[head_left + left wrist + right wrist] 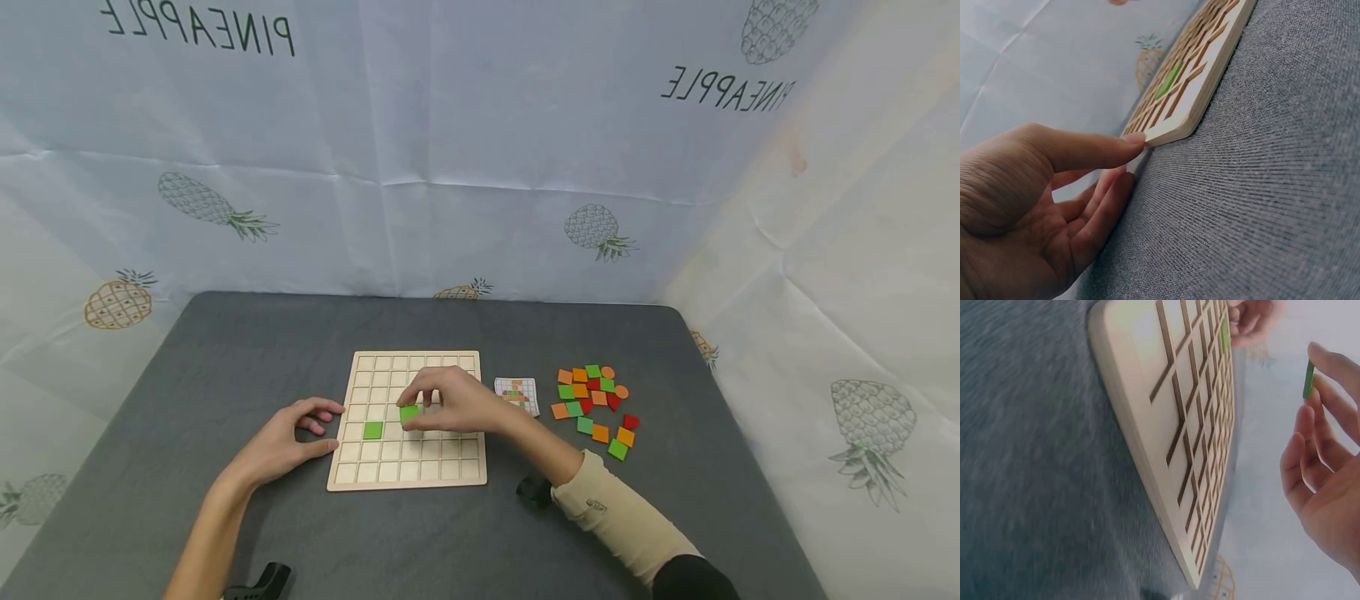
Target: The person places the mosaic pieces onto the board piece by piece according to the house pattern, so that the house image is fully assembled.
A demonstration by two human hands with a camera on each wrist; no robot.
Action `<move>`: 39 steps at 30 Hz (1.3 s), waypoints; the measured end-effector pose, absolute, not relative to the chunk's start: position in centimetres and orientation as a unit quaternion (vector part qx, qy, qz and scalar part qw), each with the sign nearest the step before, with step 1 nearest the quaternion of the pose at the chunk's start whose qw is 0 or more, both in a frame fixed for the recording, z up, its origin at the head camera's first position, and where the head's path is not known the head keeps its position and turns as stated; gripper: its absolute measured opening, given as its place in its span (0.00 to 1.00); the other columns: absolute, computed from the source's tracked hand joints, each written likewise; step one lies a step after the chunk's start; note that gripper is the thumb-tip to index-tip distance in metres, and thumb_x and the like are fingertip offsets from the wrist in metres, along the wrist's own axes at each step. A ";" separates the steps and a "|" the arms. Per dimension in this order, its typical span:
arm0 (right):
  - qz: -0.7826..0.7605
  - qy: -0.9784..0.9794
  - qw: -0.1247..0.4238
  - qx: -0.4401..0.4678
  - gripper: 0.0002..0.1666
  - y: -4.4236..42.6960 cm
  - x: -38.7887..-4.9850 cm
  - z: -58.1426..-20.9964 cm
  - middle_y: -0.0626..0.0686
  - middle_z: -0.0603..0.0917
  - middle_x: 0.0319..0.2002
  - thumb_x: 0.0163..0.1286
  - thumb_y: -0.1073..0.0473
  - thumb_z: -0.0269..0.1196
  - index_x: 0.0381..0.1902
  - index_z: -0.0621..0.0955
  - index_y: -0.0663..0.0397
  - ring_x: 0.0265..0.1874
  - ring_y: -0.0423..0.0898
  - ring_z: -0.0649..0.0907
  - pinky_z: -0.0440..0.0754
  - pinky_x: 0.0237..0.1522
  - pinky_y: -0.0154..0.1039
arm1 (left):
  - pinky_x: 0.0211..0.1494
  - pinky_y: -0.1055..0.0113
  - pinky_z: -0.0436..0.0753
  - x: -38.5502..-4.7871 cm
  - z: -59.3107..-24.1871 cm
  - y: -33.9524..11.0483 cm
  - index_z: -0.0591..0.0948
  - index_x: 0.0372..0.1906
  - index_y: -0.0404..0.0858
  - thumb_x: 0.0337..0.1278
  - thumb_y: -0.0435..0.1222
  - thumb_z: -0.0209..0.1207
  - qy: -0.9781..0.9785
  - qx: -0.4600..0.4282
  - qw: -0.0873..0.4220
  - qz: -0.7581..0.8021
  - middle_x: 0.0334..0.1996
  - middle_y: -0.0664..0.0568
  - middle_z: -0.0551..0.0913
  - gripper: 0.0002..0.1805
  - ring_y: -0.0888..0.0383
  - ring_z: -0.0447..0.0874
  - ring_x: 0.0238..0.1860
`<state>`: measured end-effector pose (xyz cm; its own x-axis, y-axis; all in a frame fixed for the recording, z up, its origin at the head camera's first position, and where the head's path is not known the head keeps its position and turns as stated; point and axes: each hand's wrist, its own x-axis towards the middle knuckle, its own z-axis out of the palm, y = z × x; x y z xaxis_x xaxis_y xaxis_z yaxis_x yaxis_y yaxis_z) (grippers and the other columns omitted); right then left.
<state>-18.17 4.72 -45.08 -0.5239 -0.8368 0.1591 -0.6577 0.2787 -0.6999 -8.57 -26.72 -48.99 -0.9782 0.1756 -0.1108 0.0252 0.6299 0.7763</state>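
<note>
Right hand pinches green tile above gridded board, left hand relaxed; one green square placed, loose pieces likely remaining.

**One word, twice, reversed**

The white, pineapple-printed cloth backdrop bears dark capital lettering, PINEAPPLE, mirror-reversed at upper left and again at upper right. A mark on the beige fabric sleeve is too small to read.

board: bare wood, smooth, matt | table cover: ribbed cloth, matt, rough-looking | backdrop: cloth-like, visibly creased | tiles: smooth, flat-faced, material unclear | card: printed, paper-like | sleeve: matt woven-looking cloth
</note>
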 end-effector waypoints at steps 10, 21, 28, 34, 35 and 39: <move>-0.369 0.787 0.155 -0.469 0.16 2.2 -17.7 -46.3 0.48 0.92 0.49 0.69 0.54 0.78 0.53 0.91 0.50 0.39 0.34 0.85 0.84 0.46 0.30 | 0.49 0.67 0.81 -8.6 -49.1 -26.7 0.83 0.65 0.36 0.61 0.35 0.77 0.899 0.058 0.085 0.426 0.55 0.43 0.84 0.28 0.59 0.80 0.46; -0.330 0.801 0.189 -0.463 0.14 0.0 -16.9 -47.1 0.46 0.90 0.46 0.69 0.52 0.78 0.51 0.92 0.46 0.34 0.29 0.82 0.78 0.40 0.22 | 0.48 0.67 0.80 -8.5 -49.2 -26.9 0.82 0.66 0.36 0.64 0.36 0.76 0.893 0.060 0.092 0.437 0.56 0.43 0.83 0.28 0.59 0.79 0.47; -0.292 0.814 0.186 -0.466 0.15 -1.1 -16.4 -47.8 0.41 0.89 0.39 0.69 0.49 0.78 0.51 0.92 0.44 0.30 0.26 0.77 0.76 0.35 0.21 | 0.48 0.67 0.80 -8.5 -49.3 -27.0 0.82 0.66 0.37 0.64 0.36 0.75 0.892 0.065 0.090 0.437 0.56 0.43 0.83 0.27 0.60 0.79 0.47; -0.257 0.834 0.175 -0.456 0.14 -1.8 -15.8 -47.8 0.39 0.89 0.41 0.69 0.47 0.78 0.50 0.91 0.41 0.29 0.26 0.78 0.75 0.33 0.22 | 0.48 0.67 0.80 -8.5 -49.2 -27.0 0.82 0.66 0.37 0.64 0.36 0.75 0.891 0.068 0.089 0.439 0.56 0.43 0.83 0.27 0.60 0.79 0.47; -0.254 0.836 0.174 -0.454 0.14 -1.9 -15.8 -47.8 0.39 0.89 0.41 0.69 0.47 0.77 0.50 0.91 0.41 0.29 0.26 0.78 0.75 0.33 0.22 | 0.48 0.67 0.81 -8.5 -49.2 -27.0 0.82 0.66 0.37 0.64 0.36 0.75 0.891 0.068 0.089 0.439 0.56 0.42 0.83 0.28 0.60 0.79 0.47; -0.244 0.842 0.174 -0.450 0.15 -2.0 -15.7 -47.8 0.39 0.89 0.43 0.69 0.46 0.78 0.51 0.91 0.41 0.30 0.26 0.78 0.75 0.34 0.22 | 0.49 0.67 0.81 -8.5 -49.2 -27.0 0.81 0.67 0.36 0.64 0.36 0.75 0.890 0.069 0.089 0.441 0.56 0.41 0.83 0.28 0.60 0.80 0.47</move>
<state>-15.67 -1.99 -47.78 -0.5351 -0.8416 -0.0737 -0.6720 0.4769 -0.5666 -8.51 -26.98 -49.20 -0.9743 0.2026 -0.0980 0.0446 0.6006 0.7983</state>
